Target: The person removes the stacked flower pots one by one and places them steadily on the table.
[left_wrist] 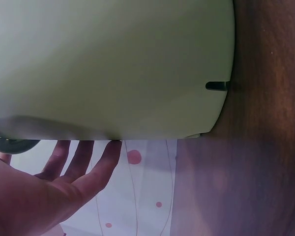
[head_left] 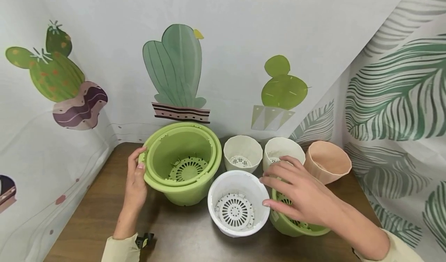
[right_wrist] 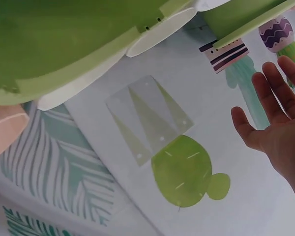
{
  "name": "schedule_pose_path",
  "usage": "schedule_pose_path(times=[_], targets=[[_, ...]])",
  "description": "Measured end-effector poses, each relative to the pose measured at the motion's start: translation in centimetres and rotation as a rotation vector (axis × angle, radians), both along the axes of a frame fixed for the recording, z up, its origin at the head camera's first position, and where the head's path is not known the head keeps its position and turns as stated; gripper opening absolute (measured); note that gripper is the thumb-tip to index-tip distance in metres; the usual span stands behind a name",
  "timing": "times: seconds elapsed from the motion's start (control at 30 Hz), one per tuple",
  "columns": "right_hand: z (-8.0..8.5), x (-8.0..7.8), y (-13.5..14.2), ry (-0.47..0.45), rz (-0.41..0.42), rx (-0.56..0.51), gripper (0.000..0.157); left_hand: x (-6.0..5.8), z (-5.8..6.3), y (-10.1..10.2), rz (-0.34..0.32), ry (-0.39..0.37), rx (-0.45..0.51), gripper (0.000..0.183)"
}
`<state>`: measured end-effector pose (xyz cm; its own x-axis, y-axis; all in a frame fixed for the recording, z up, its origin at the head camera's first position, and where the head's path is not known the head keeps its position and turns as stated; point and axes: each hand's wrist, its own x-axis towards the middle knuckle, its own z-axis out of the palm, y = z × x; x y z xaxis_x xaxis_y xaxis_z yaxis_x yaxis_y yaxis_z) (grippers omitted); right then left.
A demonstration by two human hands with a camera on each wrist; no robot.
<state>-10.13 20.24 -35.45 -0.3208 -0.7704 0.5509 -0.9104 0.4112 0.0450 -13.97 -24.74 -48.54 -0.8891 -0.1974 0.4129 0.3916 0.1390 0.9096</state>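
Note:
On the left in the head view, my left hand (head_left: pixel 136 177) holds a large green flower pot (head_left: pixel 186 194) at its rim, thumb on the rim and fingers along the outer wall. A slightly smaller green pot (head_left: pixel 184 148) is nested inside it. The left wrist view shows the pot's wall (left_wrist: pixel 137 69) up close, my fingertips against its far side. My right hand (head_left: pixel 296 188), fingers spread and holding nothing, hovers between a white slotted pot (head_left: pixel 219 215) and another green pot (head_left: pixel 283 225), partly covering the green one.
Behind stand two cream pots (head_left: pixel 242 149) (head_left: pixel 283 148) and a peach pot (head_left: pixel 327 161), close together. The brown wooden table (head_left: pixel 188 238) meets a white cloth backdrop (head_left: pixel 230 60) printed with cacti and leaves.

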Motion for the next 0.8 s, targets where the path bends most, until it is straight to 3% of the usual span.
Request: schedule_pose_path(times=[0.33, 0.63, 0.8], targets=[[0.9, -0.9, -1.3, 0.000, 0.016, 0.069, 0.041, 0.0, 0.1, 0.1, -0.004, 0.025, 0.001, 0.048], [1.3, -1.9, -2.1, -0.119, 0.017, 0.113, 0.036, 0.0, 0.1, 0.2, -0.005, 0.033, 0.007, 0.048], [1.3, -2.5, -2.9, -0.132, 0.029, 0.129, 0.036, 0.0, 0.2, 0.2, -0.004, 0.032, 0.004, 0.048]])
